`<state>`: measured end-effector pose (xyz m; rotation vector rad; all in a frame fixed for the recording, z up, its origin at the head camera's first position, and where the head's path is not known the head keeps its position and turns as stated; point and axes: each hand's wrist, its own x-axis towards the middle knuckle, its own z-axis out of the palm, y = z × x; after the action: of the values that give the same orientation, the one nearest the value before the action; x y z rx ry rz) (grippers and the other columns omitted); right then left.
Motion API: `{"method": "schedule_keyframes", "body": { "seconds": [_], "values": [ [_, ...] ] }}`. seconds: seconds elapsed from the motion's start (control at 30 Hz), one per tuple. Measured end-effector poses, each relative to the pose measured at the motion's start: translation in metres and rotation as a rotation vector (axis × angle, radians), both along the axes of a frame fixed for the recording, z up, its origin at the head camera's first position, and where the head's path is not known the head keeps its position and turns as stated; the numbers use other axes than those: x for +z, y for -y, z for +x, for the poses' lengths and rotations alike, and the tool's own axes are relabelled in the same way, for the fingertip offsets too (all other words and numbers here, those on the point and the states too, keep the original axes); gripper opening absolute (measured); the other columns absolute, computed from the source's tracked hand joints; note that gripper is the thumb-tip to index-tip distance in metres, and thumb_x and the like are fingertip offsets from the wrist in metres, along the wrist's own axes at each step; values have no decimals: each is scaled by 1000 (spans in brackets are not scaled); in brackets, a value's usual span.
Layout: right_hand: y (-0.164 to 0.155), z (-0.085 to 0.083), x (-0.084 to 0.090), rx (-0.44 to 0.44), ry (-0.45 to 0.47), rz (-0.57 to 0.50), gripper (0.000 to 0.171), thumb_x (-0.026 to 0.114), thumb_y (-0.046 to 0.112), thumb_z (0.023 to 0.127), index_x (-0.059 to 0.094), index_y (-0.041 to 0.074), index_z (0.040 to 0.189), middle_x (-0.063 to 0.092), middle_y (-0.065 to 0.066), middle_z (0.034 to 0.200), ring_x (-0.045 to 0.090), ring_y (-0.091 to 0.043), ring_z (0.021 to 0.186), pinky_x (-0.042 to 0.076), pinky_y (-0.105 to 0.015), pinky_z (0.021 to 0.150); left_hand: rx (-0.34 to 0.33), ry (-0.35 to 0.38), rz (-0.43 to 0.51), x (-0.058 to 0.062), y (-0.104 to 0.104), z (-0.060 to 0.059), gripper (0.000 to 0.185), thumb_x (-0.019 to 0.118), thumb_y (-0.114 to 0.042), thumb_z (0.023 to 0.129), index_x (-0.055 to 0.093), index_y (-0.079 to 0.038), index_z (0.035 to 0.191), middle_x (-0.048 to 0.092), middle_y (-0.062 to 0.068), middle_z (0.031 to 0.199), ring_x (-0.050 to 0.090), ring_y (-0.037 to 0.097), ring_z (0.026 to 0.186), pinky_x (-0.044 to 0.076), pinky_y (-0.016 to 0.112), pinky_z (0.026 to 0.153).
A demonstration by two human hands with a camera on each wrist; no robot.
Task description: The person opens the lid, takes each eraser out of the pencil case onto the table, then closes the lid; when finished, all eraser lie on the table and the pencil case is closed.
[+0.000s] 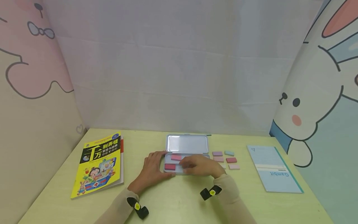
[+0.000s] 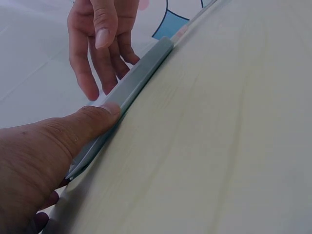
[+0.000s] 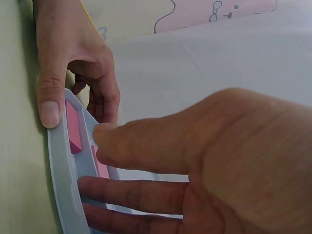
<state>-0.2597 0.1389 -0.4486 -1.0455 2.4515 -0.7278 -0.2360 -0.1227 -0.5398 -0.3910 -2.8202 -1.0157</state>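
A light blue tin case (image 1: 187,144) lies with its lid raised at the back and a divided tray in front. A pink eraser (image 1: 176,157) sits in the tray's rear compartment; a deeper pink eraser (image 3: 73,127) lies in the front one, both toward the left end. My left hand (image 1: 153,167) grips that end, thumb (image 2: 100,117) along the front wall and fingers round behind. Over the tray's middle is my right hand (image 1: 199,165), its thumb (image 3: 141,144) and fingers apart with nothing between them. Its fingertips reach down at the compartments, hiding part of the tray.
Several loose erasers lie right of the case, among them a purple one (image 1: 217,153), a mint one (image 1: 229,153) and a red one (image 1: 231,160). A yellow book (image 1: 98,168) lies at left, a pale blue notebook (image 1: 272,169) at right. Fabric walls enclose the table (image 1: 179,199).
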Motion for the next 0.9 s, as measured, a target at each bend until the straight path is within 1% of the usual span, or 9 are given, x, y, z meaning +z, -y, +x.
{"method": "schedule_keyframes", "body": {
  "seconds": [0.1,0.3,0.37,0.53,0.73,0.9],
  "values": [
    [3,1,0,7,-19,0,36,66,21,101,71,6,133,76,-12,128,72,-29,119,56,-43,104,-5,2,0,0,0,0,95,94,-54,76,52,-16,152,61,8,149,50,31,136,38,54,112],
    [9,1,-3,38,-28,-41,33,66,17,101,71,2,130,77,-16,126,74,-32,116,58,-40,101,-3,0,-6,0,0,0,94,94,-53,76,52,-16,152,61,8,149,50,31,137,38,54,111],
    [10,1,-4,37,-23,-43,32,66,16,101,71,2,130,77,-16,127,75,-31,115,59,-39,102,-4,-3,-5,1,1,0,94,94,-53,76,53,-16,152,61,8,149,51,32,137,38,54,111],
    [14,0,-6,36,-17,-47,32,66,16,102,71,3,131,76,-16,129,74,-31,117,58,-40,103,-8,-11,-9,0,1,0,94,94,-53,76,53,-16,151,62,8,149,51,31,137,38,53,110],
    [18,1,-9,59,-20,-75,29,66,16,103,71,4,129,77,-14,129,75,-31,114,60,-40,101,-7,-11,-4,1,1,0,94,94,-53,76,53,-15,151,62,8,148,51,31,137,38,54,110],
    [23,3,-11,26,10,-93,29,66,13,103,71,6,130,77,-11,131,75,-32,120,59,-42,104,-8,-8,-7,2,0,1,94,94,-53,76,53,-16,152,61,9,148,51,33,138,38,55,112]
  ]
}}
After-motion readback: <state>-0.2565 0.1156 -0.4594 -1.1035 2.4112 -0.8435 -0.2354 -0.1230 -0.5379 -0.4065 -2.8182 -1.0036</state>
